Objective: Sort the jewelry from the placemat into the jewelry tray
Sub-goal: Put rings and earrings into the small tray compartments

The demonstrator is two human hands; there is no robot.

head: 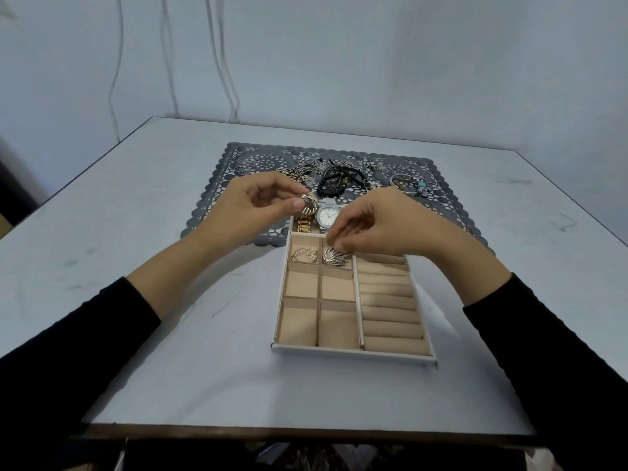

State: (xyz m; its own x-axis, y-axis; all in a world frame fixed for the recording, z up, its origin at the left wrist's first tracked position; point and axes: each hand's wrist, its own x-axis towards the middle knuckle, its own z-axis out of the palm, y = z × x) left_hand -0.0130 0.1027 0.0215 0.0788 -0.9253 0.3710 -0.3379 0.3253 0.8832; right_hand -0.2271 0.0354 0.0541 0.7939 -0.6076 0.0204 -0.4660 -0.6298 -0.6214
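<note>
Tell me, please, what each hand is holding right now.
Left hand: pinches a gold ribbed shell-shaped metal earring.
Right hand: pinches the matching gold earring resting in the beige compartmented jewelry tray.

Dark grey placemat (217, 185) with a lacy pattern of holes and round flowers. Soft tan inside the jewelry tray (353, 355), white on its rim. Shiny gold with ribbed stripes on the far shell earring (308, 206) and the near shell earring (334, 259). White face and silver band on one watch (328, 215), with a gold watch band (303, 226) beside it. Black bead bracelets (334, 182). Pale grey-blue table (221, 385) with dark smudges. Black sleeves (51, 385).
</note>
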